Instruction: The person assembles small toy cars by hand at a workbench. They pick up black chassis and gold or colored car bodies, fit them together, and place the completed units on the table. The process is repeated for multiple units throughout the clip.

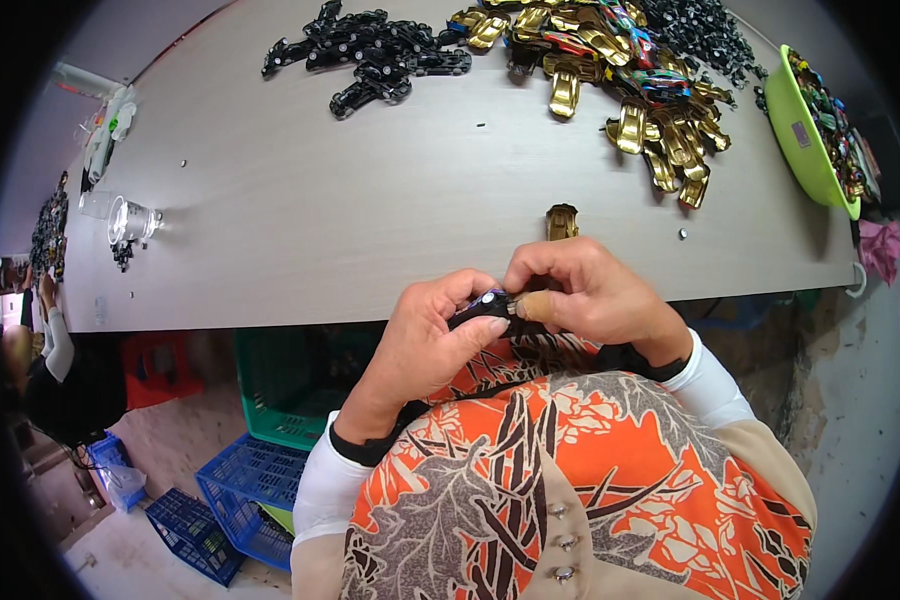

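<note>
Just in front of the table's near edge, my left hand (410,330) is closed round a small black toy car part (475,310) with wheels, pinched between thumb and fingers. My right hand (600,295) meets it at its right end. The fingers there are pressed together, and a tan cover wraps the thumb tip. Whatever small piece lies between those fingers is mostly hidden. Beyond the right hand, a gold toy car body (562,222) lies on the table.
Gold car bodies (630,125) are heaped at the far right, black car bases (380,50) at the far middle. A lime-green basin (798,140) of parts stands at the right edge. Clear cups (130,220) stand at left. Crates (255,490) sit below; another person's arm (58,345) shows far left.
</note>
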`<state>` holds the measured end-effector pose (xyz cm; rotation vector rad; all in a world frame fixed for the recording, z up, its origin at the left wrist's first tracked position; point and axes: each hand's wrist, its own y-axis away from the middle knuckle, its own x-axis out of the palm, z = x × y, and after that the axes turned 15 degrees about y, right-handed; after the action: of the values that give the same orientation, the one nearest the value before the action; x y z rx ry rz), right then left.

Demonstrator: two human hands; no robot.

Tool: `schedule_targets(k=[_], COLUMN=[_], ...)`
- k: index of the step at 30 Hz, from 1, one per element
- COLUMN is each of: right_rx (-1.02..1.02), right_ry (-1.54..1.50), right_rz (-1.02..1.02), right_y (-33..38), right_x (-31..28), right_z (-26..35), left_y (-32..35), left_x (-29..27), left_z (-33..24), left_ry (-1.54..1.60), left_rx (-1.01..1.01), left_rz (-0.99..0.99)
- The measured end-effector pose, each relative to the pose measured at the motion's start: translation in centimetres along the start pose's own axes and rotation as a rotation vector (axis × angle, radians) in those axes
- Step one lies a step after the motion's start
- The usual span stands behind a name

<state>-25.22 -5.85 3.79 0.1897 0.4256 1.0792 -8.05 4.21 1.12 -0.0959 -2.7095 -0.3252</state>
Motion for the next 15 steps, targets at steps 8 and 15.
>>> schedule_targets(k=[8, 15], right_rx=[-0.244, -0.423], right_ry=[0.372, 0.439], right_rz=[-0.243, -0.365], right_y=[-0.8, -0.7], right_x=[2.4, -0.8], right_z=[-0.9, -1.6], left_y=[1.2, 4.9], left_x=[-0.2, -2.6], left_z=[-0.3, -3.5], left_ry=[-0.364, -0.506], left_rx=[-0.012, -0.158], left_rz=[-0.104, -0.187])
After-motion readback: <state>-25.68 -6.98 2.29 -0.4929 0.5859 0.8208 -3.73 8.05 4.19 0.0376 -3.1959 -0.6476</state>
